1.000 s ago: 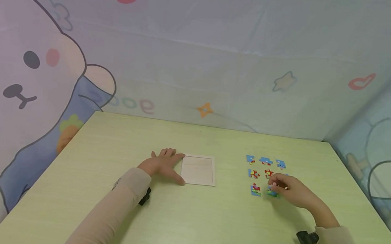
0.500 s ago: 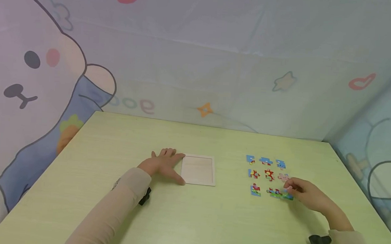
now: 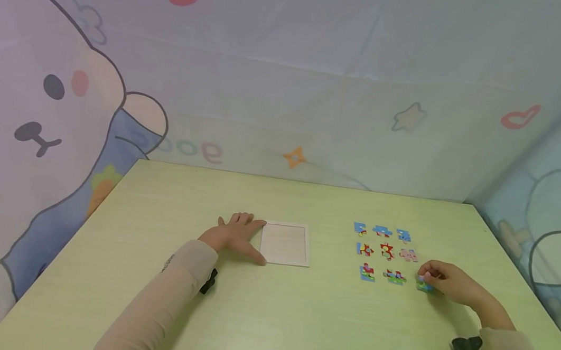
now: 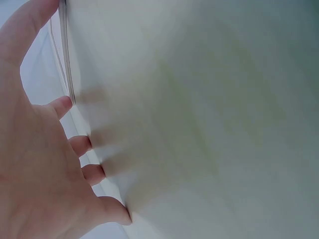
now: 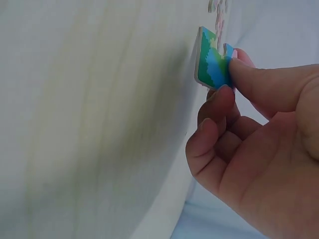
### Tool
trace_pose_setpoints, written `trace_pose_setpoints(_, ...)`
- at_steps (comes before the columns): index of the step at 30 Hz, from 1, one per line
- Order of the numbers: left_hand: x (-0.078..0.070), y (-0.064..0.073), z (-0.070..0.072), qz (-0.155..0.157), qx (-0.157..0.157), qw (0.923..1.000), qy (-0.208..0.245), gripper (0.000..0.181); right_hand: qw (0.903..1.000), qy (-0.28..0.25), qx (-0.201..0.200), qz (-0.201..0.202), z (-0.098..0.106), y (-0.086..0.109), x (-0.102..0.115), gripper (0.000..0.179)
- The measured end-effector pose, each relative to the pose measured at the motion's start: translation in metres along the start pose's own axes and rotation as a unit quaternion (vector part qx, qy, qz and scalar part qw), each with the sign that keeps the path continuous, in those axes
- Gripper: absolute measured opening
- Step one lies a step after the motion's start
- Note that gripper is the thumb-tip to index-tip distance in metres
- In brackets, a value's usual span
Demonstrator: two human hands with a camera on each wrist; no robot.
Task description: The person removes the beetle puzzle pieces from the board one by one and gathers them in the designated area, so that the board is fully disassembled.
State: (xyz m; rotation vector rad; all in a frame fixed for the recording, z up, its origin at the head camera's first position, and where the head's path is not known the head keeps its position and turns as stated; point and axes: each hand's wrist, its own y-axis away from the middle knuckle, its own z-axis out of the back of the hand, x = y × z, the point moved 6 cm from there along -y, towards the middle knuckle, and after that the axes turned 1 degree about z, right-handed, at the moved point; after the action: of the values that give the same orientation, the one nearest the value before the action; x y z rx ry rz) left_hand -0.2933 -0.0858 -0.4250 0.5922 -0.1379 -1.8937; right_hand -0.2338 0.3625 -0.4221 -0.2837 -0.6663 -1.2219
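At the right of the table, my right hand (image 3: 453,283) pinches a green and blue puzzle piece (image 5: 212,64) between thumb and fingers. In the right wrist view the piece stands tilted up, its printed side showing. Other puzzle pieces (image 3: 386,251) lie apart in rows just left of that hand. My left hand (image 3: 234,237) is spread on the table, thumb and forefinger touching the left corners of a square wooden puzzle tray (image 3: 307,245). No pieces lie in the tray. The left wrist view shows its fingertips (image 4: 94,173) on the tabletop.
The pale wooden table (image 3: 283,312) ends at the back against a printed cloth backdrop (image 3: 275,90). Another cloth (image 3: 545,210) hangs along the right side. A dark wrist camera (image 3: 466,347) sits on the right wrist.
My right hand has moved right and slightly nearer with the green and blue piece, away from the bottom middle piece. The pink piece has come into view. My left hand has stayed put.
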Motion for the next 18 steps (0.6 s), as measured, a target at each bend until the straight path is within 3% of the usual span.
trace_pose_setpoints(18,0.002,0.0,0.0,-0.003,0.003,1.0,0.0,0.104,0.9991,0.042,-0.005,-0.004,-0.004,-0.015,-0.001,0.006)
